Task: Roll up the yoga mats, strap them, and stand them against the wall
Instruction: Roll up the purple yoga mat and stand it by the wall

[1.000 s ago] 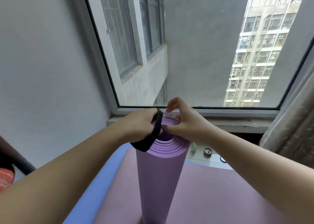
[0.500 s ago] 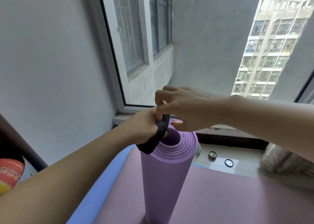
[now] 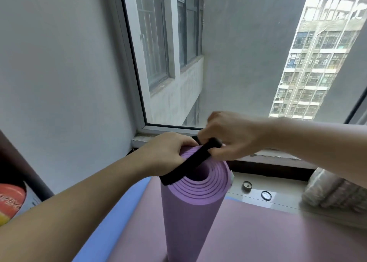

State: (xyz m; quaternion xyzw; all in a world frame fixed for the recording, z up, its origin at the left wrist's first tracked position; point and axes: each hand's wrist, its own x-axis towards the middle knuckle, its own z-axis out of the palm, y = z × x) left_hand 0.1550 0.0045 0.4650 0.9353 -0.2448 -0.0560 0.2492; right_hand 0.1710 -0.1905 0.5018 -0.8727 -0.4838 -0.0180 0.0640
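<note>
A rolled purple yoga mat (image 3: 190, 218) stands upright in front of me, its spiral end facing up. A black strap (image 3: 188, 163) lies across that top end. My left hand (image 3: 164, 154) grips the strap and the mat's upper left rim. My right hand (image 3: 232, 136) pinches the strap's far end above the roll. Under the roll lies a flat pink-mauve mat (image 3: 258, 234), with a blue mat (image 3: 119, 206) showing along its left edge.
A white wall (image 3: 59, 83) is on the left and a large window (image 3: 238, 53) is straight ahead, with a sill below it. Two small round objects (image 3: 266, 195) sit on the floor ledge. A bundled grey curtain (image 3: 333, 194) lies at right. A red-orange object (image 3: 10, 202) is at far left.
The strap has been pulled from a hanging loop at the roll's left rim to lie stretched across its top. My right hand has shifted right, and the view has turned left.
</note>
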